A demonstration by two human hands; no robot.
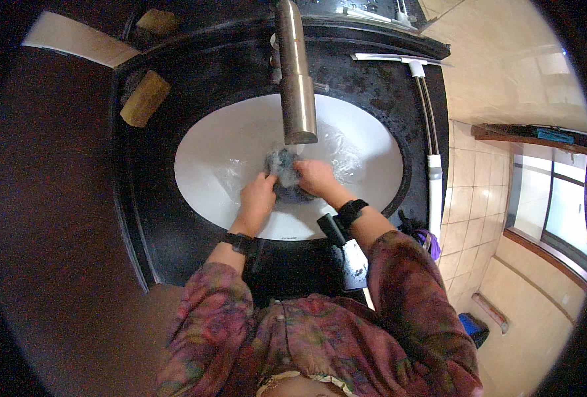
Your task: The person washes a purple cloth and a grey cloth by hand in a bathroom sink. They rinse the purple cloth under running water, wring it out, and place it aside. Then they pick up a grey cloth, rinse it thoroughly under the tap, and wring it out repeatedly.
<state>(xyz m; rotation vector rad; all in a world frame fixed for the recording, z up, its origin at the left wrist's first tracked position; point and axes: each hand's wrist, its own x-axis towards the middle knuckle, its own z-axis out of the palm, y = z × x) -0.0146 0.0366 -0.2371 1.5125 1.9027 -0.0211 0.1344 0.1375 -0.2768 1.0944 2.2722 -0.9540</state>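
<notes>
Both my hands are down in an oval white washbasin [204,198], below the end of a brushed-metal faucet [298,99]. Water runs from the spout onto a dark, wet cloth-like item [284,161]; its exact kind cannot be told. My left hand [259,196] pinches the item's left side between thumb and fingers. On its right side, my right hand [315,176] grips it with curled fingers. Water splashes in the bowl on both sides of the hands. A dark band is on each wrist, and a black cylindrical piece [332,230] is beside the right one.
The basin is set in a black stone counter [159,198]. A yellowish sponge-like block [145,99] lies at the back left. A white-headed squeegee [416,67] with a long handle lies along the right edge, near a purple item [429,244]. Tiled wall stands to the right.
</notes>
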